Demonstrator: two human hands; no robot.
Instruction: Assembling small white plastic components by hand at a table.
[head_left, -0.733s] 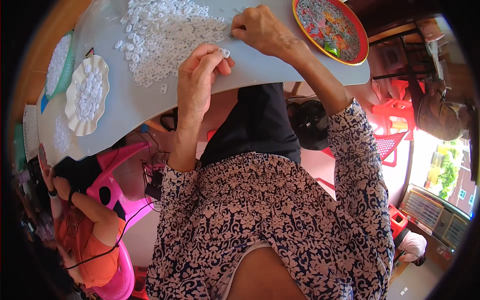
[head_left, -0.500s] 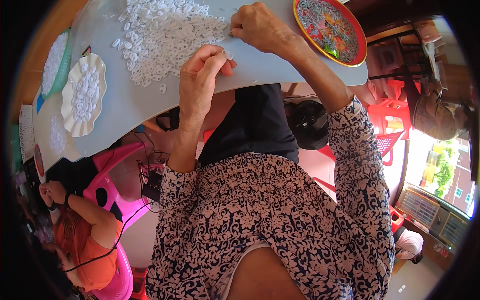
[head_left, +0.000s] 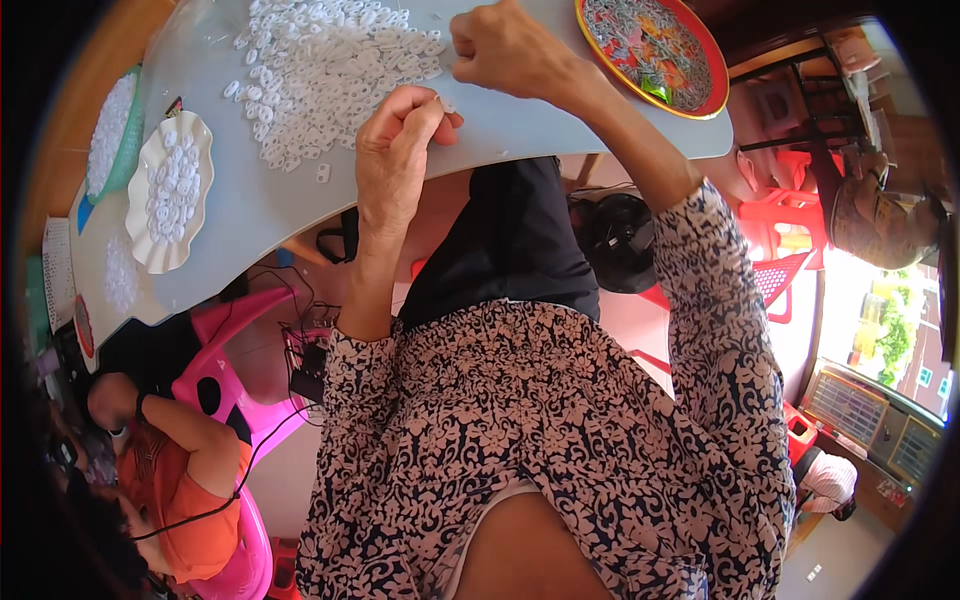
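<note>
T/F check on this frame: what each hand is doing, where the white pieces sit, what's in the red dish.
1. The left hand pinches a small white piece at the table edge. True.
2. The pile of white pieces lies in a blue bowl. False: it lies loose on the table.
3. The scalloped white plate holds white pieces. True.
4. The red-rimmed dish sits by the left hand. False: it sits beyond the right hand.
</note>
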